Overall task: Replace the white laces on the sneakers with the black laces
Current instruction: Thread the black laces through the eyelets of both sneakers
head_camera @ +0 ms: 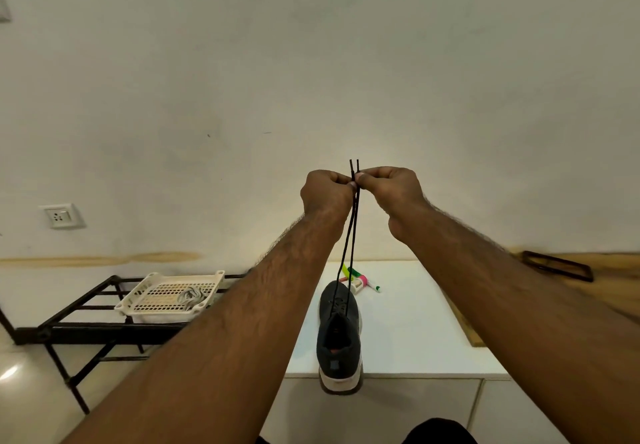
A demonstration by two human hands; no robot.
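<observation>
Both ends of the black lace [350,236] are pulled up level above the sneaker [338,326].

The left hand [325,194] and right hand [391,191] meet well above the sneaker, each with fingers curled and pinching one strand of the lace just below its tip; holding the two tips side by side looks like a way to even out the lengths before threading further. Both strands run nearly straight down, taut, to the eyelets near the sneaker's front. The sneaker stands on the white table [415,333] at its near edge, heel toward the person, toe pointing away, long axis running front to back. Left of the sneaker, a white basket [166,298] on a black rack [86,329] holds what seem to be the white laces [190,296].
</observation>
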